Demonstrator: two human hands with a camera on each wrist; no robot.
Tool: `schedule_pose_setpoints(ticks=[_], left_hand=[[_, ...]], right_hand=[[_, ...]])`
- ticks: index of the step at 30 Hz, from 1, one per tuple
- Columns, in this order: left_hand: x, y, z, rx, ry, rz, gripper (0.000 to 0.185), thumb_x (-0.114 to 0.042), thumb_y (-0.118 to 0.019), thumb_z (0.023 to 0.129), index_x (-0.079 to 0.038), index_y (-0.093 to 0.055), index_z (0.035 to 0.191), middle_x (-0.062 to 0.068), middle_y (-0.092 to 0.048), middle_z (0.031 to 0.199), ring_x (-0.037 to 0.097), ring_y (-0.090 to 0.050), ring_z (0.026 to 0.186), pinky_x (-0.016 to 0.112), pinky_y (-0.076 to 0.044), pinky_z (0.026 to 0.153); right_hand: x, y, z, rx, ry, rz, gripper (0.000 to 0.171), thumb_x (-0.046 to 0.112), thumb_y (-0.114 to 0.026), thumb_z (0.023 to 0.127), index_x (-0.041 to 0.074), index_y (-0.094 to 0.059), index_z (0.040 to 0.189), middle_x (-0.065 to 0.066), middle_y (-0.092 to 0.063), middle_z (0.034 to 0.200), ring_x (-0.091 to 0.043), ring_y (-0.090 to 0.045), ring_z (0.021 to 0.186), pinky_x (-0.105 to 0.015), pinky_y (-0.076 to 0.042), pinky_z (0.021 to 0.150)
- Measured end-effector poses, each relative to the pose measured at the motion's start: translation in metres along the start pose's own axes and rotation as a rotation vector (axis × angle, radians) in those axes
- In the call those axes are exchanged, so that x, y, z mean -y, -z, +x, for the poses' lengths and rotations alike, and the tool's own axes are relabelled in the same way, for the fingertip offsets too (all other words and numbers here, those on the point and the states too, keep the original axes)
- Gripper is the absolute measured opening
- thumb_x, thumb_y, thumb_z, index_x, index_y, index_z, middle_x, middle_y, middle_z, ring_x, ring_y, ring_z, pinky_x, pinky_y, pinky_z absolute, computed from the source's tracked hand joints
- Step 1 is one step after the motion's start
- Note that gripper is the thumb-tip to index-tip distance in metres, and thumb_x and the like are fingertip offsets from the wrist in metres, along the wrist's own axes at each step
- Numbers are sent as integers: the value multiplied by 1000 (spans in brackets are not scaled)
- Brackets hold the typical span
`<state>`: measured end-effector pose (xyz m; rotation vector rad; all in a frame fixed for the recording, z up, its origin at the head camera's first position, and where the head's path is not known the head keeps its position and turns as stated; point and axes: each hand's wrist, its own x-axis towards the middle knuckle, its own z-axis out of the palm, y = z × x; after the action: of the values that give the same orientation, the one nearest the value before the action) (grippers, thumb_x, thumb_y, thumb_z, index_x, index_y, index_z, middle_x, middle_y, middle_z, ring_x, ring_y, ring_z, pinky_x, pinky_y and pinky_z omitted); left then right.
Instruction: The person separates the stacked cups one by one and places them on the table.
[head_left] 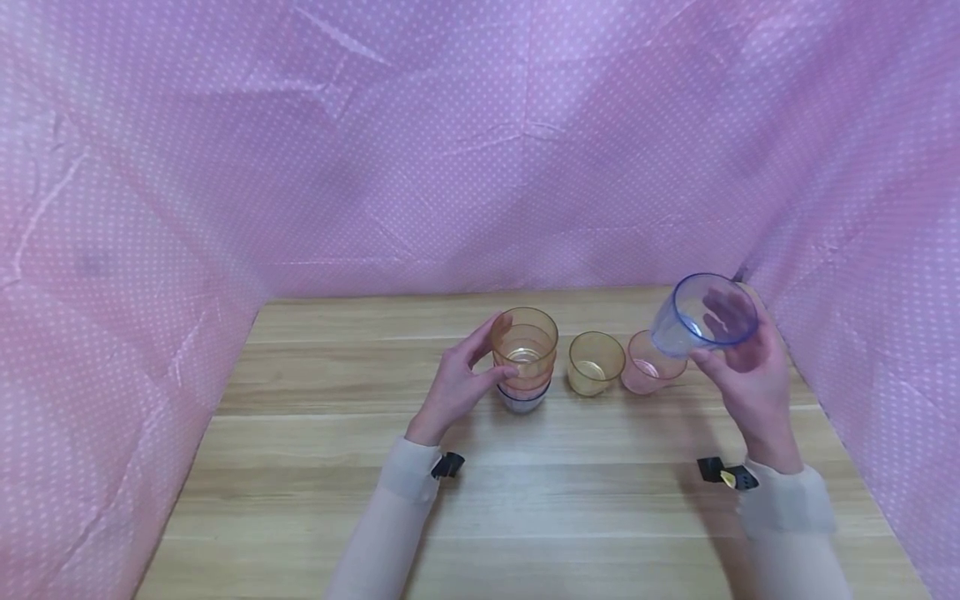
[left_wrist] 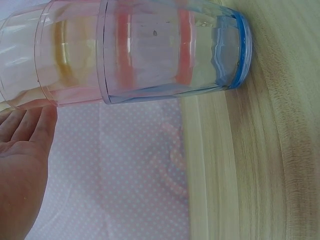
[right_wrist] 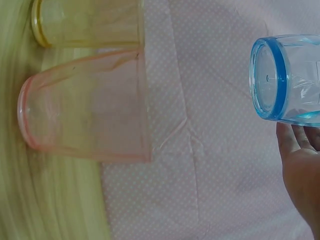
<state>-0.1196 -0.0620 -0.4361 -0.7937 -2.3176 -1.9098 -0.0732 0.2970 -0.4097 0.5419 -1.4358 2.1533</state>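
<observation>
My left hand [head_left: 453, 385] grips the upper part of a stack of nested clear plastic cups. A yellow cup [head_left: 510, 354] is on top, pinkish cups are below it, and a blue cup [left_wrist: 150, 92] forms the base on the table. On the right, my right hand [head_left: 757, 379] holds another blue cup [head_left: 670, 332] up in the air, its mouth tilted toward the head camera. That cup's blue-ringed base [right_wrist: 270, 79] shows in the right wrist view. Under and beside it, a pink cup [head_left: 641, 379] stands upright, touching or nearly touching a single yellow cup [head_left: 588, 379].
The wood-grain table [head_left: 525, 508] carries all the standing cups. Pink dotted cloth [head_left: 420, 167] hangs behind it and along both sides. A dark strap piece sits at each wrist.
</observation>
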Motion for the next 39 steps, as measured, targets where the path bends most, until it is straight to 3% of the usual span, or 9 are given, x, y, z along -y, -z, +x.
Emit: schedule_pose_setpoints(ticks=[12, 24, 39], left_hand=[[-2, -1, 0, 0, 28, -11, 78, -2, -82, 86, -3, -45, 155, 9, -56, 151, 25, -54, 137, 33, -42, 118], [-2, 0, 1, 2, 39, -23, 76, -3, -81, 87, -4, -46, 155, 9, -56, 151, 23, -53, 139, 34, -42, 118], [-1, 1, 2, 11, 35, -29, 77, -1, -81, 87, -4, -46, 155, 9, -55, 151, 23, -52, 140, 32, -41, 118]], right_hand=[[6, 21, -11, -73, -86, -73, 77, -39, -57, 78, -11, -41, 148, -25, -53, 147, -32, -49, 137, -32, -42, 117], [5, 38, -17, -122, -64, -37, 75, -41, -54, 76, -13, -42, 145, -26, -56, 144, -31, -54, 134, -31, -46, 114], [2, 63, -23, -136, -112, -93, 90, -43, -48, 75, -2, -37, 154, -23, -52, 145, -28, -53, 132, -30, -48, 112]])
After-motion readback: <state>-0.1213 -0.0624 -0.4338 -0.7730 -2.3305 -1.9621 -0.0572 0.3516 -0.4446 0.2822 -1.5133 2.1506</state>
